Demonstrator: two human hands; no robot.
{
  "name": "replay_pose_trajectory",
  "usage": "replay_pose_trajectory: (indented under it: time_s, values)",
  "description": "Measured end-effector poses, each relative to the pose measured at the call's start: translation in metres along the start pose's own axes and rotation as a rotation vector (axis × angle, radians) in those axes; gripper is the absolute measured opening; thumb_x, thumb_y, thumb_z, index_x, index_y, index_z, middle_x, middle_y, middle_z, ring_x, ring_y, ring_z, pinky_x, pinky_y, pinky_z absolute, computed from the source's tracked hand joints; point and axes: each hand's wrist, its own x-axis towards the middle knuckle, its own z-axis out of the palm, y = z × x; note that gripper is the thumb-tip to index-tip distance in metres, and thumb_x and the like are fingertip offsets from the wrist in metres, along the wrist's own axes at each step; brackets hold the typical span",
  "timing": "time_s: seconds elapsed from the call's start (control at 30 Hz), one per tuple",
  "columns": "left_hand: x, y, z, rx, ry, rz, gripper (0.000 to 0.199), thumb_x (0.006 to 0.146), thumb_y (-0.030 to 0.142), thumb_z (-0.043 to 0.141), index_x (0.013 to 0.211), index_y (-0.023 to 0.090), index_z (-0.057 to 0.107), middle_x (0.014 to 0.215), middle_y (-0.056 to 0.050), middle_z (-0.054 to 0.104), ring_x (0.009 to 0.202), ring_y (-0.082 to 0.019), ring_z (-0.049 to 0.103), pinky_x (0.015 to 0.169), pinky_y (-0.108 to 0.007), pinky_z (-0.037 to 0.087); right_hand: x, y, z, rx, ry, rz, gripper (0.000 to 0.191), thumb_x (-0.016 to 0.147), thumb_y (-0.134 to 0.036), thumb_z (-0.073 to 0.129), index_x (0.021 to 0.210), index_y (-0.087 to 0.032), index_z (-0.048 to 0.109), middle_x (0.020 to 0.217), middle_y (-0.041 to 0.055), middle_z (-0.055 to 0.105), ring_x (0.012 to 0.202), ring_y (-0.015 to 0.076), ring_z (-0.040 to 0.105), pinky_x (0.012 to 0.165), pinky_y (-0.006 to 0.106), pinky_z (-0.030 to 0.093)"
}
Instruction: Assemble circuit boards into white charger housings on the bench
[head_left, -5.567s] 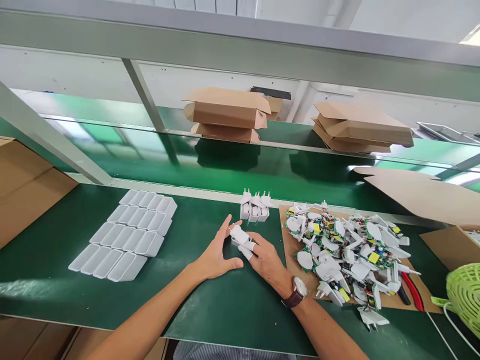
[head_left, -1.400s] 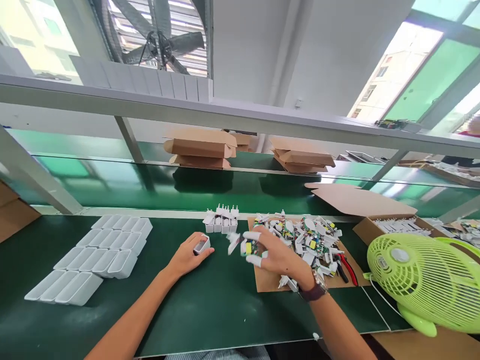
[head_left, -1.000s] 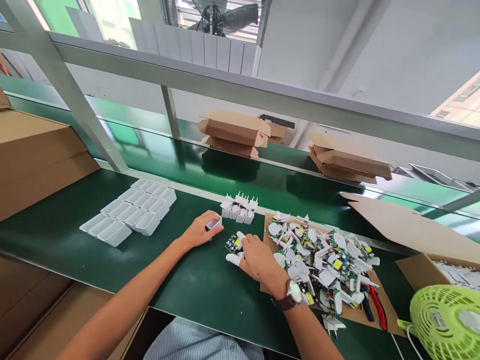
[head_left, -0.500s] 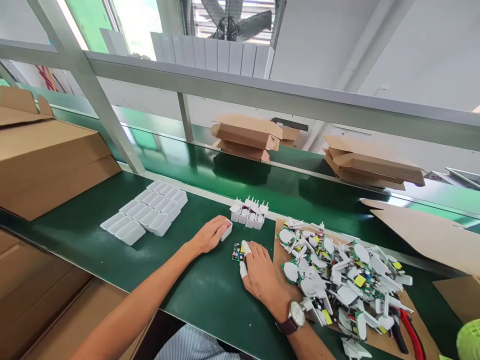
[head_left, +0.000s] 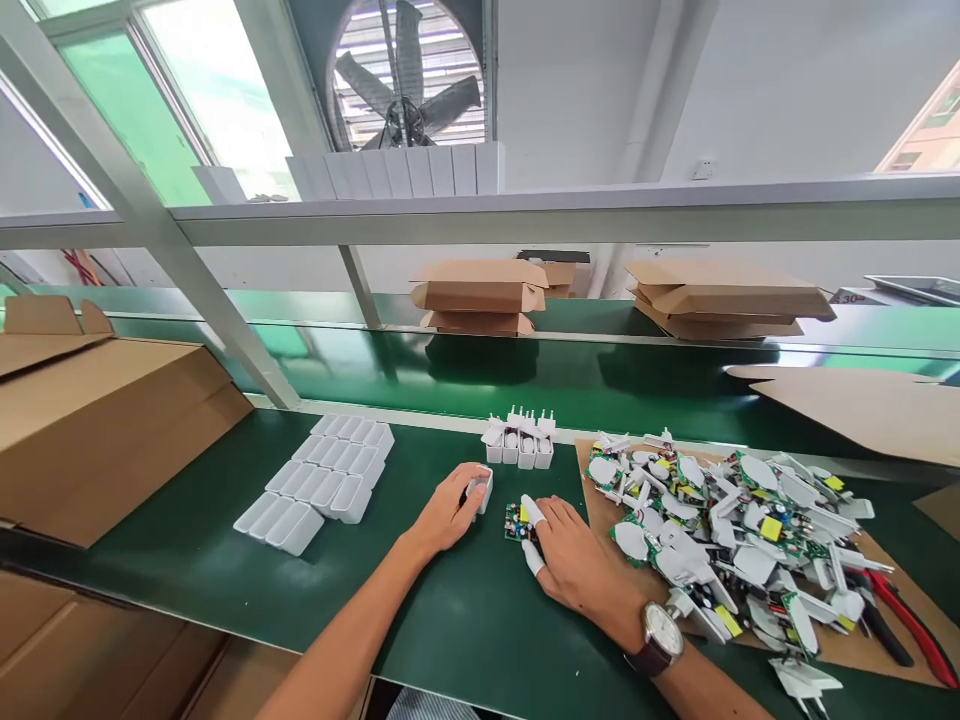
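My left hand (head_left: 448, 512) is closed around a small white plastic housing (head_left: 484, 490), resting on or just above the green tabletop. White covers sit on the thumb and a fingertip of my right hand (head_left: 574, 555), which grips a small circuit board (head_left: 514, 521) with a yellow part on it. A narrow gap separates the board from the housing. Just behind them stands a short row of white housings (head_left: 527, 455) with pieces and prongs sticking up. To the left, several open white housings (head_left: 330, 470) lie in a block.
Right of my hands, a heap of circuit boards with white parts (head_left: 697, 540) covers a cardboard sheet (head_left: 881, 655). Red-handled pliers (head_left: 911, 625) lie at its right edge. A large carton (head_left: 112, 430) stands far left. Folded cartons (head_left: 480, 295) rest beyond the metal frame (head_left: 570, 220).
The head view has levelled and tilted upward, so everything sits differently in the picture. Both hands keep nearly the same places on the table, still holding the housing and the board.
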Motion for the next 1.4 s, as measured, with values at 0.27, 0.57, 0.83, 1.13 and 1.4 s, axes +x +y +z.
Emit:
replay_pose_trajectory:
  time_s: [0.27, 0.57, 0.83, 1.13, 1.4]
  values:
    - [-0.005, 0.003, 0.003, -0.069, 0.028, -0.125, 0.047, 0.084, 0.046, 0.072, 0.122, 0.022, 0.06, 0.115, -0.007, 0.068, 0.101, -0.023, 0.066, 0.091, -0.039, 0.055, 0.0, 0.01, -0.002, 0.085, -0.011, -0.011, 0.044, 0.076, -0.01, 0.055, 0.119, -0.015, 0.059, 0.111, 0.0146, 0.067, 0.108, 0.0333, 0.062, 0.104, 0.056, 0.051]
    - [-0.002, -0.009, 0.005, -0.217, -0.018, -0.114, 0.091, 0.073, 0.026, 0.077, 0.153, 0.021, 0.033, 0.136, -0.012, 0.064, 0.118, -0.026, 0.066, 0.111, -0.048, 0.049, 0.002, 0.004, -0.008, 0.151, 0.17, 0.01, 0.041, 0.09, -0.009, 0.052, 0.13, -0.017, 0.052, 0.119, 0.0139, 0.066, 0.111, 0.0306, 0.064, 0.092, 0.049, 0.06]
    - [-0.007, -0.023, 0.011, -0.372, -0.091, -0.065, 0.099, 0.072, 0.011, 0.063, 0.161, 0.024, 0.021, 0.141, -0.011, 0.059, 0.127, -0.025, 0.061, 0.116, -0.044, 0.046, -0.006, 0.004, -0.003, 0.066, 0.1, -0.057, 0.052, 0.082, -0.013, 0.054, 0.134, -0.021, 0.054, 0.129, 0.0148, 0.067, 0.12, 0.0376, 0.065, 0.09, 0.055, 0.063]
    - [-0.009, -0.023, 0.016, -0.255, -0.016, -0.126, 0.101, 0.075, 0.017, 0.071, 0.161, 0.025, 0.019, 0.137, -0.011, 0.059, 0.118, -0.027, 0.061, 0.108, -0.046, 0.049, -0.012, 0.016, 0.013, 0.127, 0.028, 0.005, 0.068, 0.087, -0.021, 0.059, 0.153, -0.021, 0.041, 0.129, 0.0137, 0.069, 0.111, 0.0349, 0.071, 0.084, 0.046, 0.066]
    - [-0.003, -0.014, 0.009, -0.198, -0.051, -0.32, 0.1, 0.068, 0.042, 0.088, 0.153, 0.024, 0.038, 0.122, -0.006, 0.062, 0.091, -0.021, 0.062, 0.088, -0.043, 0.055, 0.012, 0.008, -0.012, 0.287, 0.27, 0.137, 0.045, 0.096, -0.015, 0.058, 0.139, -0.019, 0.049, 0.122, 0.0154, 0.064, 0.113, 0.0279, 0.065, 0.094, 0.047, 0.06]
